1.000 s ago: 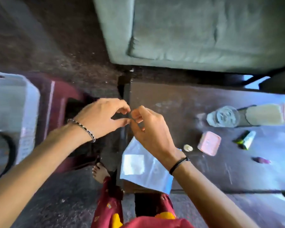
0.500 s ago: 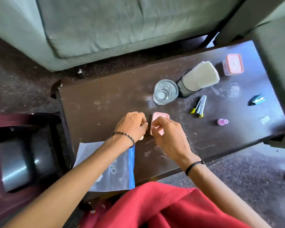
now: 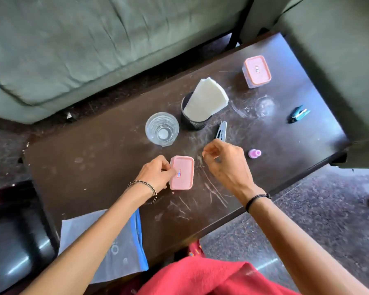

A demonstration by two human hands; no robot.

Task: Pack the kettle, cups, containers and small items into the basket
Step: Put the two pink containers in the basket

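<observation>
A small pink container [image 3: 182, 172] lies flat near the front of the dark table [image 3: 90, 167]. My left hand [image 3: 156, 175] grips its left edge, thumb on the label. Right of it, my right hand [image 3: 224, 163] hovers with curled, pinched fingers over the near end of the grey hair clips [image 3: 221, 129]; I see nothing in it. Further back stand a clear glass [image 3: 162, 128], a black mesh cup [image 3: 192, 122] with white napkins [image 3: 207, 101], and a pink-lidded box [image 3: 257, 71]. A tiny pink bottle [image 3: 254, 153] and a blue clip [image 3: 299, 113] lie at the right.
A zip bag [image 3: 107, 241] with a blue edge hangs over the table's near left corner. Beside the table, low on the left, sits a shiny dark object [image 3: 9, 258]. A grey-green sofa [image 3: 83, 50] borders the far side, an armchair [image 3: 339, 60] the right. A clear glass piece [image 3: 264, 106] lies mid-right.
My view swung from the floor and bag up to the table. Both hands moved onto the table; the right hand left the pink container and shifted right to the clips.
</observation>
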